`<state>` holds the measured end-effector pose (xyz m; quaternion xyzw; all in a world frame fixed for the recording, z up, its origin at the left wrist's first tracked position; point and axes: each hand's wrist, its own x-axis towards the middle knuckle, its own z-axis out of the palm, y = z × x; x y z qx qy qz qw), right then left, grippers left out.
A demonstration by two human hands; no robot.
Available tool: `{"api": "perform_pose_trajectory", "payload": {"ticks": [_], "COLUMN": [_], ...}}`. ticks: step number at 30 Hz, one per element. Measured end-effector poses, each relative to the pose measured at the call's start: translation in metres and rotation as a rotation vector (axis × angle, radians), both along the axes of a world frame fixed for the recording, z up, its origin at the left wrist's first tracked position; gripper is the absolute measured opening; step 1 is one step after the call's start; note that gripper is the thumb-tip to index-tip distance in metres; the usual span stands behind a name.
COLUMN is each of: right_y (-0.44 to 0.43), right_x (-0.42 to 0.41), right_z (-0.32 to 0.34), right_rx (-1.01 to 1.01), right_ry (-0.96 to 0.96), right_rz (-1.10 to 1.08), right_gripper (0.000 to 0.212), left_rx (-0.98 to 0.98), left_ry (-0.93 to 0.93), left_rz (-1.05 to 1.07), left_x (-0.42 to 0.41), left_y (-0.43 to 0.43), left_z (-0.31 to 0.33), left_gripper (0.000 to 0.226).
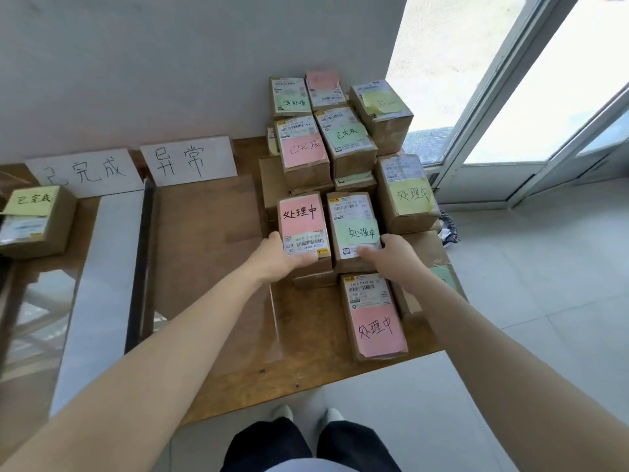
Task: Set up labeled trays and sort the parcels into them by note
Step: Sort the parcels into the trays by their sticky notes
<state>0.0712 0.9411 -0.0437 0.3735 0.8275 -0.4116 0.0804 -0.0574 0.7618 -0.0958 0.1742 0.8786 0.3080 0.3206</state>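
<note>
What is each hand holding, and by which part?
The left hand grips the pink-note parcel at its near left corner; the right hand grips the green-note parcel beside it at its near right corner.

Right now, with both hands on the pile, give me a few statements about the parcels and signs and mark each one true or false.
1. The left hand holds the pink-note parcel. True.
2. The right hand holds a parcel with a yellow note. False: it holds the green-note parcel.
3. Two white signs, the left sign and the right sign, lean against the wall. True.
4. The lone parcel at far left bears a pink note. False: its note is yellow.
</note>
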Motion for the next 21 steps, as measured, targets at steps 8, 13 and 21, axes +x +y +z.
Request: {"api": "perform_pose_trajectory", "payload": {"ticks": [8,13,21], "right_y": [0.013,0.015,0.014], "right_x": [-0.006,-0.009,-0.008], "right_z": [0.002,0.009,0.028], "right_rx": [-0.201,-0.277,-0.414], "right_ry": [-0.053,-0.035,0.043], "right_rz": [-0.022,-0.025,0.020], "right_gripper": [0.062,0.064,0.044], "left_rx": [0.066,0.131,0.268], "left_ry": [-0.124,-0.145,-0.148], "left_rz": [0.216,0.302,0.411], "left_x": [0.027,0.039,0.061], "left_y": [0.013,0.003,-0.022], "left_z": [0.021,0.020,0.038], "left_gripper": [0.081,0.087,0.091]}}
